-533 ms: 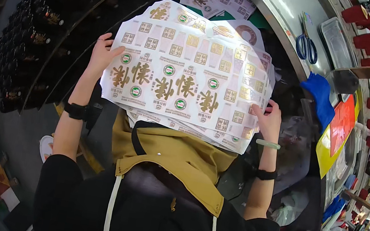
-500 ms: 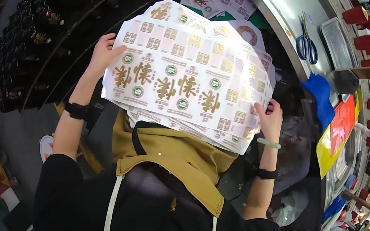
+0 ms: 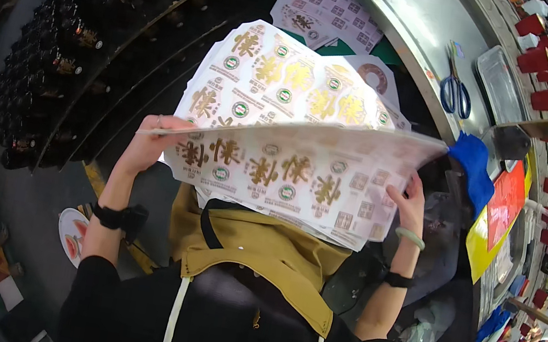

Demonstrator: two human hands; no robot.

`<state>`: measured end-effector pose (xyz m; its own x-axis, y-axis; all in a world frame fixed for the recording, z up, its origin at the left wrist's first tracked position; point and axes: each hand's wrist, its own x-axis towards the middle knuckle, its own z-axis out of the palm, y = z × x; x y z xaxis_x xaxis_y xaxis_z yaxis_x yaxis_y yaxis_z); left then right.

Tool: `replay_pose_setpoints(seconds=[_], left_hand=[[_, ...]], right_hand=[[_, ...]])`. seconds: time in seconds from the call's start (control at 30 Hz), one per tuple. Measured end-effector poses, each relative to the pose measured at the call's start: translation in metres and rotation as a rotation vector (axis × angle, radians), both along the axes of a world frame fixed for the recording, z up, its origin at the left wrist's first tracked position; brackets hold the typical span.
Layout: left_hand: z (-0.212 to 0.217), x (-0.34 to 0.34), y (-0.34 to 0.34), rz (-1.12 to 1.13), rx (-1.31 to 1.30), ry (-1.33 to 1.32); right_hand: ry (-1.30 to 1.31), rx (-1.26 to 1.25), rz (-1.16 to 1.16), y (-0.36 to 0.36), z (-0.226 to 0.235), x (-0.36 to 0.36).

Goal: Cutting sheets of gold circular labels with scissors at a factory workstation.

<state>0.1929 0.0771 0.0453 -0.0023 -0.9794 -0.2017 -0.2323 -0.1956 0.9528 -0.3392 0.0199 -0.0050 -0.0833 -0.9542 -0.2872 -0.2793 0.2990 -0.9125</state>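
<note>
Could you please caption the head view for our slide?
Both hands, left hand and right hand, lift the top white printed label sheet off a stack.

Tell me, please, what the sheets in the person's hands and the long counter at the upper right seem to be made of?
The label sheets, held between the left hand and right hand, look like thin glossy printed paper: the top sheet bends as it lifts, and the gold print shines. The counter looks like brushed stainless steel, grey with soft reflections. The scissors lying on it appear to have blue plastic handles.
</note>
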Motion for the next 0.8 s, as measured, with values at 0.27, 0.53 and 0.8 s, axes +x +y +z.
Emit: replay_pose_setpoints(seconds=[0.27,0.53,0.8], left_hand=[[0.035,-0.007,0.018,-0.172,-0.246,0.377],[0.038,-0.006,-0.022,-0.118,-0.591,0.036],[0.014,0.005,-0.050,-0.066,-0.219,0.177]], right_hand=[[-0.477,-0.128,0.021,0.032,0.043,-0.009],[-0.080,-0.354,0.165,0.032,0.089,0.004],[-0.031,-0.181,0.162,0.009,0.067,-0.005]])
